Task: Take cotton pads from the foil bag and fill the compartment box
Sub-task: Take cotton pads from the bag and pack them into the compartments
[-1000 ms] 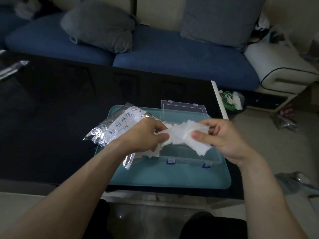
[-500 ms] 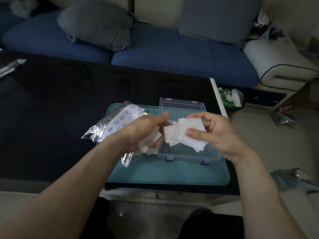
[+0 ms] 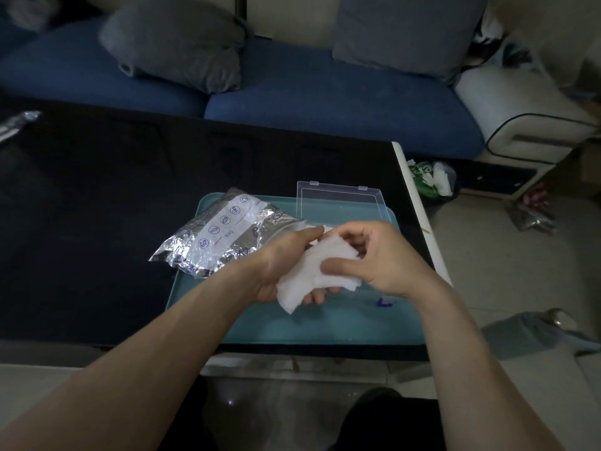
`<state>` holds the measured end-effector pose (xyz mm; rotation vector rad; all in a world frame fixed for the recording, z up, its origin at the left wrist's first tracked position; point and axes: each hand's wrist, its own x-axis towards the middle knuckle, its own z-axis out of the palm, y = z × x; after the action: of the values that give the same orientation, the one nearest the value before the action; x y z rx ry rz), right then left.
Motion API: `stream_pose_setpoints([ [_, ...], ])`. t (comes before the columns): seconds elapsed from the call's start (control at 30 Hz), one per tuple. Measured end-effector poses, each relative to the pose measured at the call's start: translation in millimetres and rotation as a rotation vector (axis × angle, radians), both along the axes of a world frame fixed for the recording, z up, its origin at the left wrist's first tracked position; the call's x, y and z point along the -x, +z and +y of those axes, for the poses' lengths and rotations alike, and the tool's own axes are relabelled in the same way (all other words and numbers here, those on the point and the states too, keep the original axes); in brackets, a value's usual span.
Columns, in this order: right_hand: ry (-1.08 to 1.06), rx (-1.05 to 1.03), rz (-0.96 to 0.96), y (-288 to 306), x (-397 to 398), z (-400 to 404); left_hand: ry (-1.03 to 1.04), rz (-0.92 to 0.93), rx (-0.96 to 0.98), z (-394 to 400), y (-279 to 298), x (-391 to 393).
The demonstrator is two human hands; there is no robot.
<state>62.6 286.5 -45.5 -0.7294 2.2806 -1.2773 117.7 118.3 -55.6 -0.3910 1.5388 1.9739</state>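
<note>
While the person sits at the dark table [image 3: 97,206], a crinkled foil bag [image 3: 221,236] lies at the left, half on the teal tray [image 3: 325,323] and half on the table, with its mouth turned toward the hands. Next comes the left hand [image 3: 283,265], which cups a white bundle of pads [image 3: 318,271] from below, its fingers curled under the bundle so that some fingertips show beneath it. Just beside it, the right hand [image 3: 383,258] grasps the same bundle from the other side, with the thumb pressed on top and the fingers bent behind. So both hands hold the pads together, above the front part of the tray. Behind and under the hands stands the clear box [image 3: 341,203], with its lid raised at the back; most of its inside is hidden by the hands, and I cannot tell if any compartment has pads already. A blue latch [image 3: 383,302] shows at its near edge. To my judgement the task is near its beginning or in the middle: one handful is out of the bag but not yet in the box, and what is left in the bag cannot be seen. Filling the compartments seems to be the work that remains.
</note>
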Motion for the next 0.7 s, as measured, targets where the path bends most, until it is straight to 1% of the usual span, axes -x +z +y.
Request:
stream_pose_setpoints([
  [0.13,-0.172,0.112,-0.066,5,11,17,0.098,-0.001,0.062,-4,0,0],
  [0.23,-0.18,0.222,-0.163,9,14,28,0.174,-0.036,0.052,-4,2,-1],
  [0.3,-0.102,0.201,-0.224,10,10,27,0.212,-0.051,0.012,-3,2,0],
  [0.37,-0.021,0.143,-0.257,8,6,22,0.177,-0.056,-0.037,-1,3,0],
  [0.5,0.015,0.049,-0.231,5,1,11,0.077,-0.019,-0.13,2,5,-2],
  [0.57,-0.069,0.031,-0.184,5,-1,8,0.003,0.044,-0.172,1,5,-4],
  [0.6,-0.145,0.023,-0.142,5,-1,7,-0.008,0.085,-0.15,0,4,-4],
  [0.67,-0.292,0.016,-0.076,4,1,6,0.041,0.128,-0.06,-1,2,-4],
  [0.7,-0.331,0.013,-0.071,4,2,6,0.077,0.142,-0.023,-2,1,-3],
])
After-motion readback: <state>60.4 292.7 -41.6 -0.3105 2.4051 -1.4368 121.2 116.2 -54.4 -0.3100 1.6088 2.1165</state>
